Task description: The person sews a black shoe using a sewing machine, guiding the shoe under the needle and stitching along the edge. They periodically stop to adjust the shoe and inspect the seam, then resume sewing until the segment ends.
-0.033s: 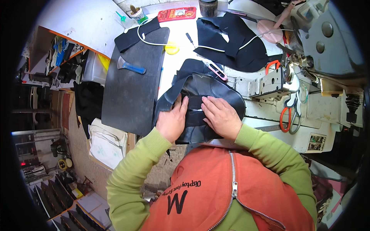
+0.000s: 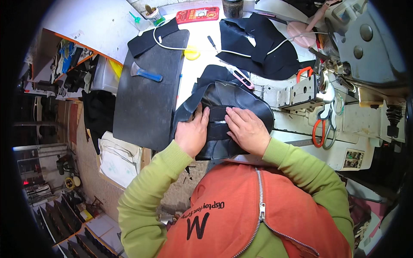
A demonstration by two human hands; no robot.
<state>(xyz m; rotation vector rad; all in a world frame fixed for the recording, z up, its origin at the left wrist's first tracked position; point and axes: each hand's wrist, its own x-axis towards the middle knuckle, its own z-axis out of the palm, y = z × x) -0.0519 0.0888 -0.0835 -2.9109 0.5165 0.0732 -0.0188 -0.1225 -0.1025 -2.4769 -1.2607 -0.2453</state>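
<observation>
You are looking through the left of two side-by-side fisheye cameras on your own head. The view faces steeply down past your chest (image 2: 234, 198), close and large at the bottom. Your forearms (image 2: 150, 185) slant in from below, with your left hand (image 2: 192, 135) and right hand (image 2: 248, 131) near the middle. Beyond, the worktop (image 2: 194, 73) reaches the upper part. Floor (image 2: 174, 189) shows at left, a machine (image 2: 372, 43) at right; straight edges curve toward a dark rim.

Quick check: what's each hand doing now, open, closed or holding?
Left hand: against the black leather-like piece; open or gripping can't be told.
Right hand: open, resting on the same piece.
</observation>
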